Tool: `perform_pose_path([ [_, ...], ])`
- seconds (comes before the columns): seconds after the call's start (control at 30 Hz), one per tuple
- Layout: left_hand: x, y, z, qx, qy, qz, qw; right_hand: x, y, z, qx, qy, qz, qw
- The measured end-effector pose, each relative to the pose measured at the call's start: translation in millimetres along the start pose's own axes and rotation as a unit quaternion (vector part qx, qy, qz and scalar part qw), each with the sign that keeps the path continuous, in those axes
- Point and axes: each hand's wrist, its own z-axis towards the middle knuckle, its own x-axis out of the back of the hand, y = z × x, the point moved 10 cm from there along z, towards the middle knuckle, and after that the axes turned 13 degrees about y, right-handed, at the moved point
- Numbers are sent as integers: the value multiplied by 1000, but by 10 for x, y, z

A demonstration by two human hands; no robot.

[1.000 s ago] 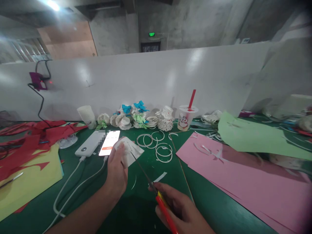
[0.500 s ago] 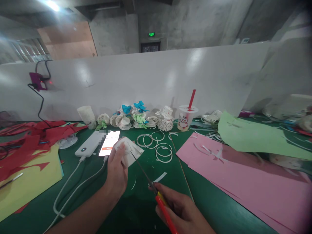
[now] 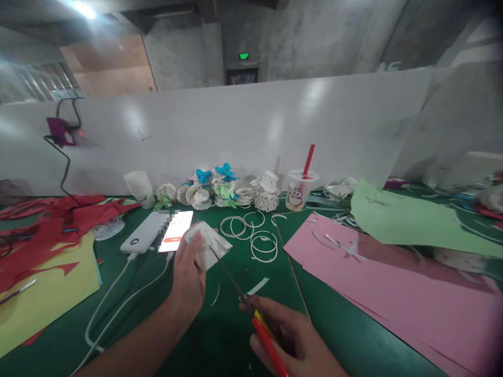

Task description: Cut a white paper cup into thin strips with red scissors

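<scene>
My left hand (image 3: 189, 277) is closed around a white paper cup (image 3: 205, 248), thumb on its near face. The cup's wall is slit into strips that fan out to the right. In my right hand (image 3: 294, 332) is a pair of scissors (image 3: 264, 331) with red and yellow handles. Their blades point up and left, with the tips at the cup's slit wall; they look closed or nearly so. A short white paper strip (image 3: 258, 286) lies beside the blades. Beyond the cup, several thin white paper rings (image 3: 252, 236) lie on the green table (image 3: 220, 335).
Left of the cup are a lit phone (image 3: 175, 233) and a white power bank (image 3: 143, 232) with cables. Red paper (image 3: 31, 246) covers the far left, pink paper (image 3: 377, 283) the right. Behind stand a drink cup (image 3: 299, 196), stacked paper cups (image 3: 139, 188) and paper crafts (image 3: 202, 196).
Hardly anything differs. Both hands, the scissors and the cup keep nearly the same place, with the cup's slit strips shifted very slightly.
</scene>
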Motion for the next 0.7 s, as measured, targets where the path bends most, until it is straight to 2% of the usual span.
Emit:
perform_pose_path([
  [0.07, 1, -9, -9, -2, -4, 5, 1000, 37, -3, 1, 8, 23, 4, 1000],
  [0.23, -22, -13, -46, -10, -19, 13, 1000, 72, -31, -17, 8, 35, -5, 999],
  [0.6, 11, -15, -9, -12, -11, 11, 1000, -17, -63, 4, -6, -25, 2, 1000],
  [0.7, -5, -35, -19, -3, -18, 21, 1000, 2, -85, 10, 1, -20, -8, 1000],
])
